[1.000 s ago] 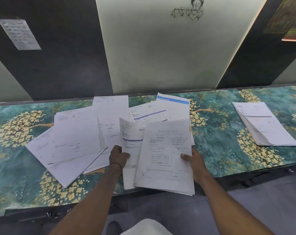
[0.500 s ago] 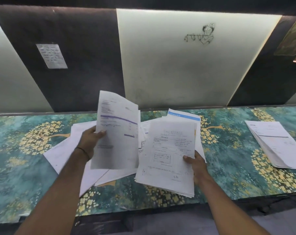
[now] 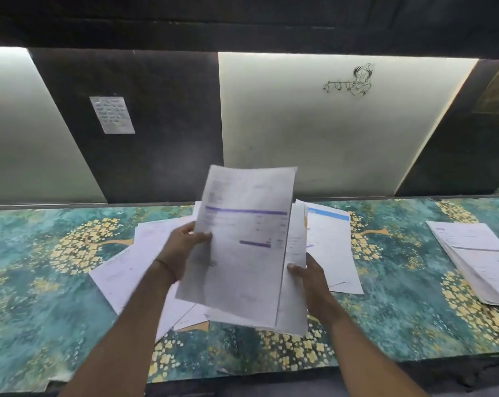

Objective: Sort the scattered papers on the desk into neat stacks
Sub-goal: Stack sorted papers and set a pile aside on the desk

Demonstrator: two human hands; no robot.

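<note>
My left hand (image 3: 182,250) grips a white sheet with purple bars (image 3: 242,242) by its left edge and holds it upright above the desk. That sheet lies over the front of a bundle of papers (image 3: 292,296), which my right hand (image 3: 308,277) holds by the right edge. Loose white sheets (image 3: 128,267) lie scattered on the desk below and to the left. A sheet with a blue band (image 3: 331,239) lies behind the bundle. A neat stack of papers (image 3: 477,259) rests at the far right of the desk.
The desk (image 3: 42,310) has a teal cover with yellow flower trees and runs the full width. Dark and pale wall panels rise behind it. A small printed notice (image 3: 112,114) hangs on the dark panel. The desk's front edge is close to me.
My left hand has lifted the purple-barred sheet off the desk and carried it right, onto the front of the bundle in my right hand. The view has tilted upward.
</note>
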